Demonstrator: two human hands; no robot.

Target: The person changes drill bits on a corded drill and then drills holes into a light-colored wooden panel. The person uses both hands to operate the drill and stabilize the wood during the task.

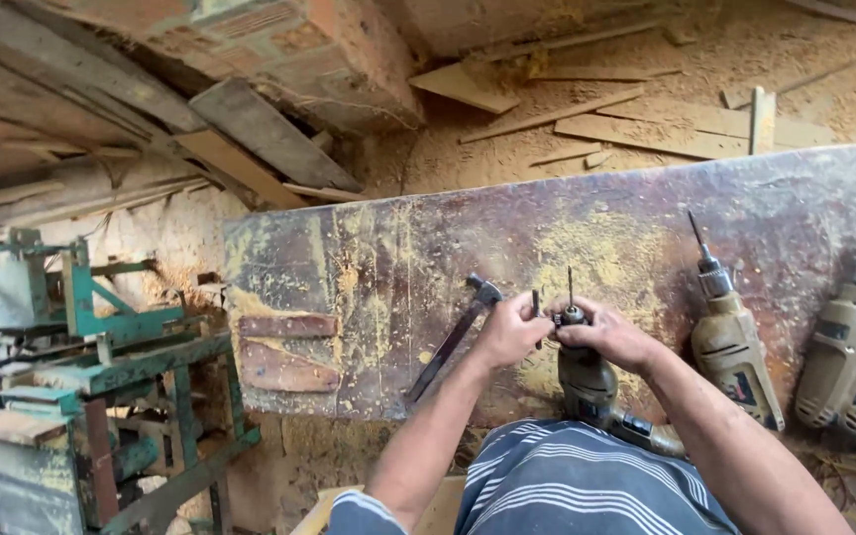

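while the drill [591, 381] stands near upright on the worn bench [398, 267], body toward the person and bit [570, 287] pointing away up the board, the right hand [606, 335] is clamped round its chuck to steady it. the left hand [510, 330] pinches a small key [536, 302] beside it. a hammer [456, 335] lies just left.

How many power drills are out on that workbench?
3. One dark electric drill is gripped in both hands at the bench's near edge; a tan drill with a bit lies just to its right; another tan drill lies at the far right. None seem hidden.
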